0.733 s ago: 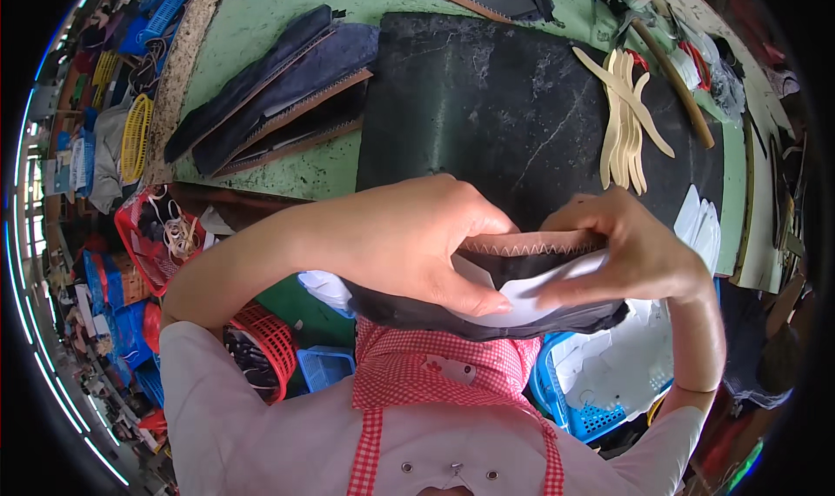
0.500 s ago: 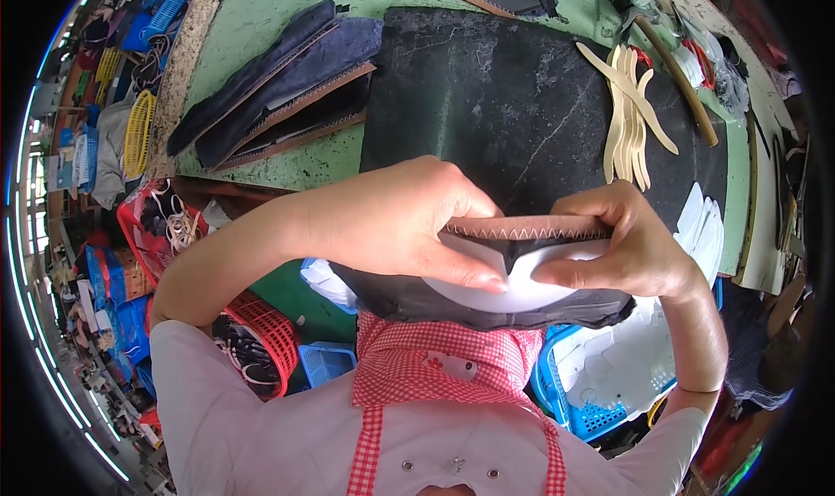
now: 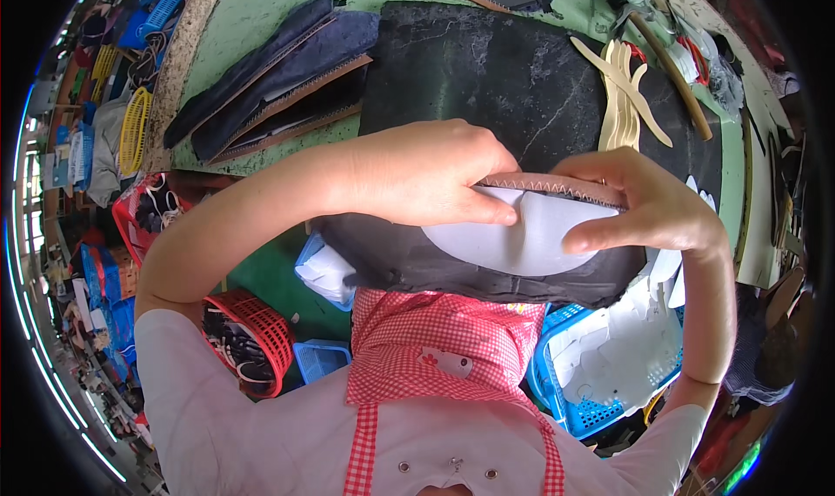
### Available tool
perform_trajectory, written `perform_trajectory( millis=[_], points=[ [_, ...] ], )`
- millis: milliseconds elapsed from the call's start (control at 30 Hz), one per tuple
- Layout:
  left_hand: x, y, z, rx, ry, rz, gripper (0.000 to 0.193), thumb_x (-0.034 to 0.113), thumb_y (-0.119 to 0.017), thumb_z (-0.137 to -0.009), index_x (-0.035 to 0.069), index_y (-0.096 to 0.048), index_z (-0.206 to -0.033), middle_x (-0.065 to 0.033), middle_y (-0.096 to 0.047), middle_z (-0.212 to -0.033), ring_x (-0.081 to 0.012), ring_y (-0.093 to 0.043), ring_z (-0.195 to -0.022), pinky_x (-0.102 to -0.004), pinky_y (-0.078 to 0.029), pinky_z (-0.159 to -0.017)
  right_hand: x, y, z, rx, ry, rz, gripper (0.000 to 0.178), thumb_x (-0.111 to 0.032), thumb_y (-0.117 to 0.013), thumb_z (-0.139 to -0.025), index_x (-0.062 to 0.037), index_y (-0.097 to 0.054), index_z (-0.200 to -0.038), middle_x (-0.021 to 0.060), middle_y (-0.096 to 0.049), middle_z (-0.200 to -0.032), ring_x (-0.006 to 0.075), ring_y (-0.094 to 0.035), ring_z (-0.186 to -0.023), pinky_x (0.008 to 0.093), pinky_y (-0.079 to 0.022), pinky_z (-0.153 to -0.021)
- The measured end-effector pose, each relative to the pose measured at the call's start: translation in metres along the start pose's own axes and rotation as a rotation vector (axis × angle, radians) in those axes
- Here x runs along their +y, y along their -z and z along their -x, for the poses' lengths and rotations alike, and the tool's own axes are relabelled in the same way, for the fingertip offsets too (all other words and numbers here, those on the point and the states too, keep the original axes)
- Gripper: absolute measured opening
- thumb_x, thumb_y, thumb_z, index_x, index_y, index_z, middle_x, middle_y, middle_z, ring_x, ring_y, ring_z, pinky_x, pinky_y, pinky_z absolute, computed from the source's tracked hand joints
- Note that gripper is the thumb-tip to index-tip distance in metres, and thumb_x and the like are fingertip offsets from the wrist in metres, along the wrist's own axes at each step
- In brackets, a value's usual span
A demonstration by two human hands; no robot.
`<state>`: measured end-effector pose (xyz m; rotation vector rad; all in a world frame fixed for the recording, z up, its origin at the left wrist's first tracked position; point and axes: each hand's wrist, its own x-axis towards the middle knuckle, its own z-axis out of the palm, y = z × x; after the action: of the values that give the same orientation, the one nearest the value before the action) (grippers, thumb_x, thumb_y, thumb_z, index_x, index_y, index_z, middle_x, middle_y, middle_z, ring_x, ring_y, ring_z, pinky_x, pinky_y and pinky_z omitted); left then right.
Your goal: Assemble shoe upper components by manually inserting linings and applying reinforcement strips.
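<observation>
Both hands grip a black shoe upper [image 3: 383,257] in front of my apron, above the near edge of the black work mat [image 3: 487,70]. A brown band with zigzag stitching [image 3: 557,186] runs along its top edge. Against the upper's inner face lies a smooth white half-moon stiffener [image 3: 487,239], with a crease down its middle. My left hand [image 3: 444,179] is closed on the band's left part, thumb pressing the stiffener near the crease. At the right end, my right hand [image 3: 665,205] pinches upper and stiffener, thumb on the white face. The fingers behind are partly hidden.
Pale curved wooden sticks [image 3: 619,105] lie on the mat beside a hammer-like wooden handle [image 3: 674,79]. More dark uppers [image 3: 287,87] are stacked at left on the green table. A blue basket [image 3: 600,413] holds white pieces; a red basket [image 3: 274,344] holds dark shoe parts.
Both hands have moved up and away from my body with the upper. More of the white stiffener shows, the dark gap at its middle is now a crease, and my left thumb has shifted toward it.
</observation>
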<state>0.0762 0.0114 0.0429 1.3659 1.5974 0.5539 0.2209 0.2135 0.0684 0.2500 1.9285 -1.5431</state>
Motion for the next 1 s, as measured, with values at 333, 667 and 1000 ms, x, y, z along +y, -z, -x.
perform_trajectory(
  millis=[333,667,1000],
  points=[
    [0.012,0.000,0.003,-0.018,0.122,-0.128,0.029,0.020,-0.068,-0.091,-0.004,-0.066,-0.106,-0.0208,-0.066,-0.076,-0.0287,-0.064,-0.064,-0.0384,-0.048,-0.062,0.021,-0.036,-0.021,0.324,0.298,0.245,0.027,-0.013,-0.077,-0.077,0.0018,-0.064,-0.096,0.0171,-0.066,-0.078,0.0234,-0.065,-0.070,0.0328,-0.050,-0.068],
    [-0.001,-0.004,-0.003,0.098,0.103,-0.200,0.028,0.022,-0.069,-0.088,-0.006,-0.065,-0.091,-0.0181,-0.062,-0.069,-0.0265,-0.061,-0.061,-0.0377,-0.045,-0.057,0.042,-0.035,-0.033,0.447,0.396,0.525,0.025,-0.014,-0.073,-0.085,-0.0060,-0.065,-0.107,0.0140,-0.068,-0.079,0.0299,-0.067,-0.070,0.0370,-0.051,-0.064],
    [0.001,0.001,0.006,-0.129,0.250,0.159,0.036,0.031,-0.066,-0.091,-0.005,-0.065,-0.092,-0.0057,-0.056,-0.068,-0.0134,-0.053,-0.065,-0.0328,-0.040,-0.058,0.021,-0.037,-0.026,0.138,0.272,0.241,0.029,-0.019,-0.072,-0.089,-0.0003,-0.070,-0.111,0.0083,-0.067,-0.076,0.0097,-0.057,-0.066,0.0283,-0.048,-0.063]
  ],
)
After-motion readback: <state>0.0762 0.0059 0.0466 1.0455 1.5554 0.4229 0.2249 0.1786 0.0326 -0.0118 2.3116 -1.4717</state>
